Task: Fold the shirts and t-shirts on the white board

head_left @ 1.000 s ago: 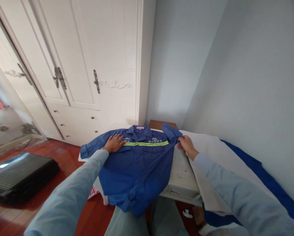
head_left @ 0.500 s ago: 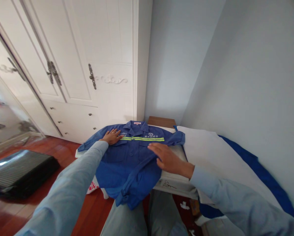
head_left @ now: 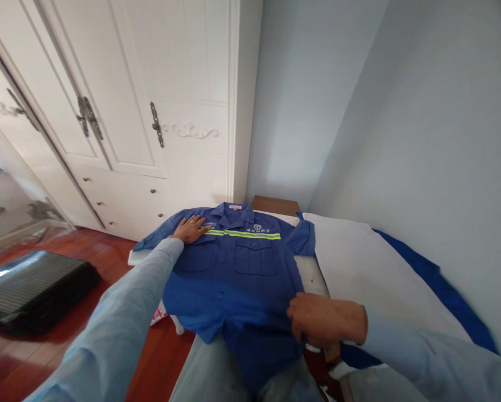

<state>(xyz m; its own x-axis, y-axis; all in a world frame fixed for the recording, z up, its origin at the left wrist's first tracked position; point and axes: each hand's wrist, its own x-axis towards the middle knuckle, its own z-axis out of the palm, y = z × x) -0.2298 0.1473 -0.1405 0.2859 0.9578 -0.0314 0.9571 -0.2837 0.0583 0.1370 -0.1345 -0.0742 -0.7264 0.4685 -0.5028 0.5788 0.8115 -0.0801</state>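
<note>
A blue work jacket [head_left: 250, 285] with a yellow-green reflective stripe across the chest lies front up on a small white table [head_left: 311, 274]. Its collar points away from me, and its lower part hangs over the near edge onto my legs. My left hand [head_left: 191, 229] rests flat on the jacket's left chest, fingers spread. At the lower right side of the jacket, my right hand [head_left: 317, 319] is closed on the fabric edge. The fingertips of that hand are partly hidden.
A white sheet [head_left: 359, 257] with blue cloth [head_left: 418, 259] beneath it lies to the right along the wall. Behind the table stands a brown box [head_left: 275, 205]. A white wardrobe [head_left: 192, 173] is at the back left, and a black ribbed case [head_left: 39, 290] sits on the wooden floor.
My right hand has moved down and right, from open over the chest to closed on the side edge. The bunched lower front is now spread out. My left hand stays in place.
</note>
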